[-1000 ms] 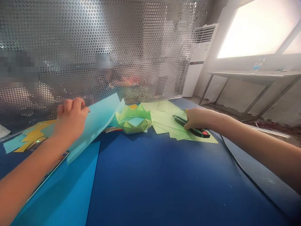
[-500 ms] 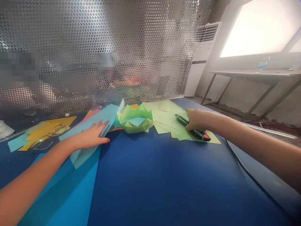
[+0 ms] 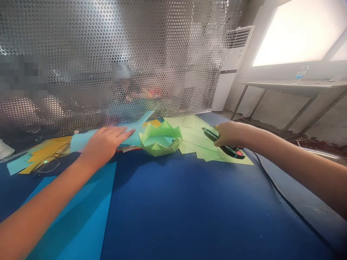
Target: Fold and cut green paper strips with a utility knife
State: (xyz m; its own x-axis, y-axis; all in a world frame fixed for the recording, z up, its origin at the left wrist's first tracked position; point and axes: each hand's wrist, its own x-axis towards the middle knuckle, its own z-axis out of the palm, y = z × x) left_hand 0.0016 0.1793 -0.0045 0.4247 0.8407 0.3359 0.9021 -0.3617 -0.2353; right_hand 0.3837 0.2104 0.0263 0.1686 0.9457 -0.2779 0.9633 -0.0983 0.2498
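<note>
- The blue bench [image 3: 189,209] is carrying paper sheets below a perforated metal screen [image 3: 121,54].
- The light blue sheet [image 3: 86,139] is lying flat near the screen; the left hand [image 3: 104,144] is pressing on it, fingers spread.
- The green folded paper box [image 3: 160,138] is sitting between the hands.
- The right hand [image 3: 229,133] is gripping dark scissors [image 3: 225,147] over pale green sheets [image 3: 197,142].

The near half of the dark blue table top [image 3: 189,209] lies open for a hand to pass. Farther back, a folded green paper box [image 3: 160,138], a fan of pale green sheets [image 3: 195,139] and yellow paper scraps [image 3: 45,151] crowd the strip before the perforated metal screen [image 3: 114,61], which walls off the far side.
</note>
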